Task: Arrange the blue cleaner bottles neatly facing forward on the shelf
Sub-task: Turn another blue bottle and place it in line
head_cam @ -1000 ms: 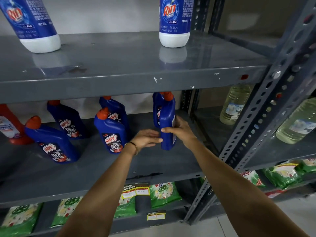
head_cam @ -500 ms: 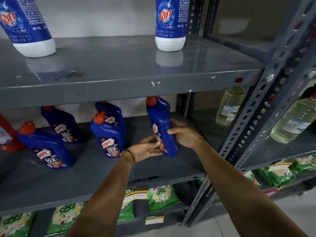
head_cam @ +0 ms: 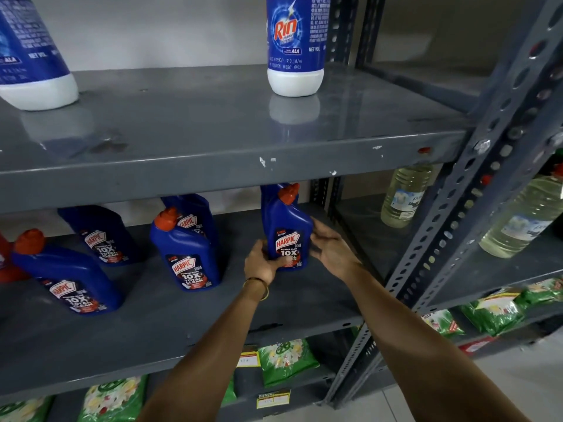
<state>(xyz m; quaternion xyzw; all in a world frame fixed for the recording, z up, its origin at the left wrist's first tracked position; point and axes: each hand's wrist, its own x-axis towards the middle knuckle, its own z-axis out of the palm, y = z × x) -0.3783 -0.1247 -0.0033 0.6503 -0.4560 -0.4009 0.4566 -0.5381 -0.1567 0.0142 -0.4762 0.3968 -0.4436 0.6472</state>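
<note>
Several blue Harpic cleaner bottles with orange caps stand on the middle grey shelf (head_cam: 182,324). The rightmost bottle (head_cam: 288,229) is upright with its label facing forward. My left hand (head_cam: 262,264) grips its lower left corner, thumb across the front. My right hand (head_cam: 330,248) is beside the bottle's right side with its fingers spread, at most brushing it. Another blue bottle (head_cam: 268,190) is partly hidden behind it. To the left stand a front bottle (head_cam: 185,263), one behind it (head_cam: 195,217), a back bottle (head_cam: 103,239) and a leaning front-left bottle (head_cam: 67,278).
A red bottle (head_cam: 6,263) sits at the far left edge. Two Rin bottles (head_cam: 294,44) (head_cam: 30,56) stand on the upper shelf. Clear oil bottles (head_cam: 405,196) (head_cam: 524,217) fill the right bay behind the perforated post (head_cam: 457,208). Green packets (head_cam: 286,360) lie below.
The rightmost bottle has been turned from side-on to label forward and set a little nearer the front. My right hand has loosened off its side.
</note>
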